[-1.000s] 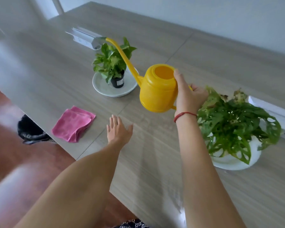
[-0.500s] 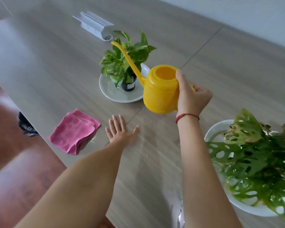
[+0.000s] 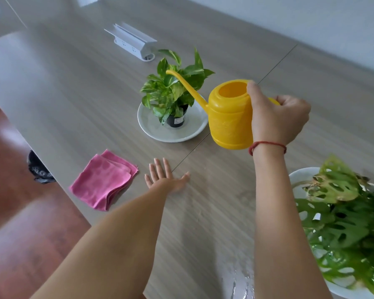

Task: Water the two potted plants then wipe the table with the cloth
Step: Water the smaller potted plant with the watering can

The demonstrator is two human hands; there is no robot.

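My right hand [image 3: 276, 117] grips the handle of a yellow watering can [image 3: 229, 117], held above the table with its long spout reaching over the small potted plant [image 3: 173, 91]. That plant stands in a black pot on a white saucer [image 3: 153, 128]. A larger plant with holed leaves [image 3: 343, 223] sits in a white dish [image 3: 298, 175] at the lower right. My left hand [image 3: 164, 178] lies flat on the table, fingers spread, holding nothing. A folded pink cloth [image 3: 104, 180] lies just left of it near the table edge.
A white power strip box [image 3: 132, 43] sits at the back of the wooden table [image 3: 73, 83]. Water is spilled on the table at the bottom [image 3: 238, 281]. A dark bin [image 3: 39, 169] stands on the reddish floor beyond the left edge.
The view has shifted so the small plant sits nearer the middle and the large plant slid to the lower right. The can's spout now reaches over the small plant. My left hand stays flat.
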